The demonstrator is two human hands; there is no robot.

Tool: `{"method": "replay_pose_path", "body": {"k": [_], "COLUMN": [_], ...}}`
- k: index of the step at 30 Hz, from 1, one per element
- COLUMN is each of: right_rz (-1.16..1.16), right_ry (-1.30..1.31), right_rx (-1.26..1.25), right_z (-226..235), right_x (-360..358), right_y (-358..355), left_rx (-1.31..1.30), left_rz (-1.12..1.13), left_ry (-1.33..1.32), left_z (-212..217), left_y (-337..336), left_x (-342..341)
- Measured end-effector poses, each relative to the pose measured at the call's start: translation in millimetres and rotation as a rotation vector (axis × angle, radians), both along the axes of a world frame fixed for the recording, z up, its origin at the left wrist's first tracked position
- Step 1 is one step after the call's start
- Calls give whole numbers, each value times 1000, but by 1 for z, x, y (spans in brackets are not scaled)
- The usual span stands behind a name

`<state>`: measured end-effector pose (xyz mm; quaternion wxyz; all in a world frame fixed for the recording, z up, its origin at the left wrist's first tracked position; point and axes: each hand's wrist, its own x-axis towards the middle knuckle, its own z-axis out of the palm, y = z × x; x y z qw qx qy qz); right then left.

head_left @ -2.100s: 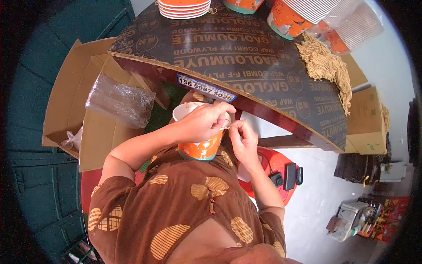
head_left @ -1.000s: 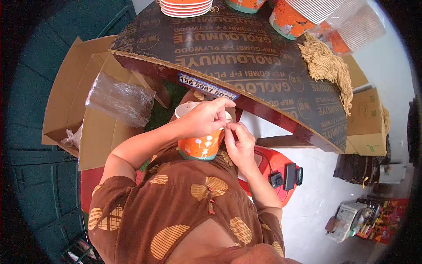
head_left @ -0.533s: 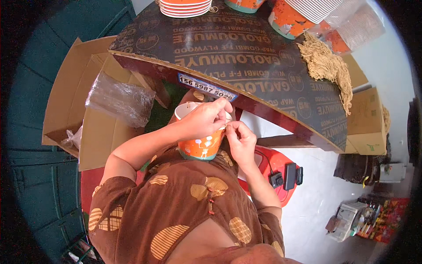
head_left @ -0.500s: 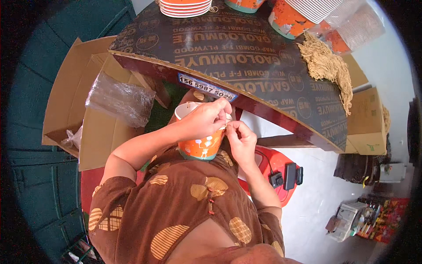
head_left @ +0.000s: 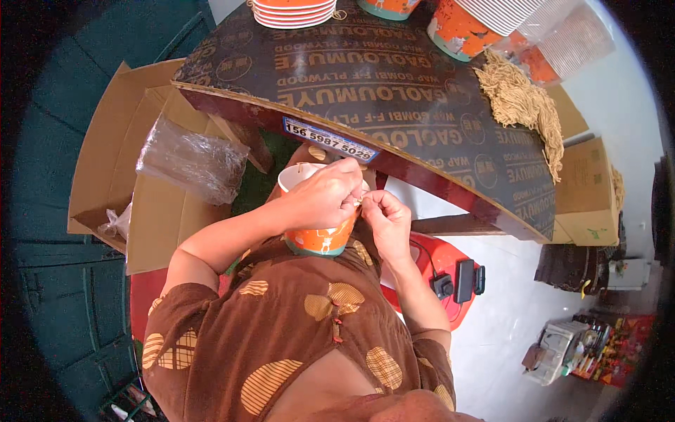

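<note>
- Dark film-faced plywood table (head_left: pixel 380 84): smooth top, raw layered edge, dark-red side board (head_left: pixel 436 186).
- Nested paper buckets (head_left: pixel 294 14): orange, white rolled rims, far side of the table.
- Tan cord bundle (head_left: pixel 520 102): soft, stringy, draped at the table's right.
- Cardboard box (head_left: pixel 156 228): open, at left, crumpled clear plastic film (head_left: pixel 193 162) over its flap.
- Single paper bucket (head_left: pixel 320 240): round, orange, teal base, white interior; on the person's lap (head_left: pixel 264 264), below the table edge.
- Left hand (head_left: pixel 327 193): forearm across the bucket, fingers curled together beside a pale cord (head_left: pixel 359 201); grip cannot be told.
- Right hand (head_left: pixel 388 213): forearm angled upward, thumb and forefinger pinching that cord by the bucket's right rim.
</note>
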<state>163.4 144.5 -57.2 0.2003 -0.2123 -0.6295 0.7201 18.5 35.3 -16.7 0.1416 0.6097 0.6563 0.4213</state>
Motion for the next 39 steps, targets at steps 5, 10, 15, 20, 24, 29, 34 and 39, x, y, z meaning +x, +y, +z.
{"method": "replay_pose_path", "body": {"k": [5, 10, 15, 20, 24, 29, 34, 39], "right_rz": [-3, 9, -6, -17, -34, -31, -41, -5], "right_ry": [-37, -51, -34, -47, -15, -26, -106, -49], "right_rx": [0, -21, -30, 0, 61, 90, 465, 683], "right_z": [1, 1, 1, 2, -1, 11, 8, 18], "right_x": [-1, 0, 0, 1, 2, 5, 9, 11], "right_y": [1, 2, 1, -2, -1, 1, 8, 9], "left_rx": [21, -5, -5, -47, -58, -44, -63, -60], "left_rz": [23, 24, 31, 64, 48, 31, 59, 90], "left_ry": [79, 144, 186, 160, 204, -12, -19, -80], "left_z": [1, 3, 0, -8, -7, -5, -7, -12], "left_y": [0, -3, -1, 1, 2, 0, 2, 2], "left_x": [4, 7, 9, 13, 9, 5, 4, 2]}}
